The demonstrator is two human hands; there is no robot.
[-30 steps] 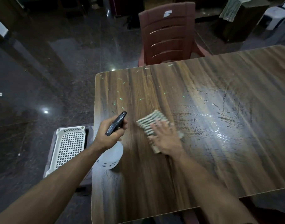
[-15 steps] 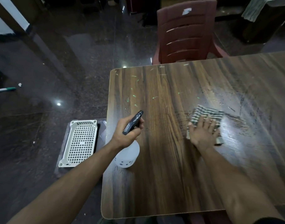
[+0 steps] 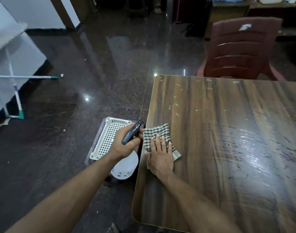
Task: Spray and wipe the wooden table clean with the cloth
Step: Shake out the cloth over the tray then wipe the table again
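Note:
A checked cloth [image 3: 156, 133] lies on the wooden table [image 3: 228, 165] at its left edge. My right hand [image 3: 159, 153] presses flat on the cloth with straight fingers. Just off the table's left edge, my left hand [image 3: 125, 145] grips the black trigger head of a white spray bottle [image 3: 125, 167], which hangs below the hand. A wet, streaky sheen covers the table's right part. Small pale specks dot the far left corner.
A white perforated basket [image 3: 108, 138] sits on a low stool beside the table, under my left hand. A maroon plastic chair [image 3: 241, 49] stands at the table's far side. A mop [image 3: 18, 98] leans at the left wall on the dark glossy floor.
My right hand has swept the cloth leftwards from the table's middle to its left edge. The view has swung left. My left hand keeps holding the spray bottle.

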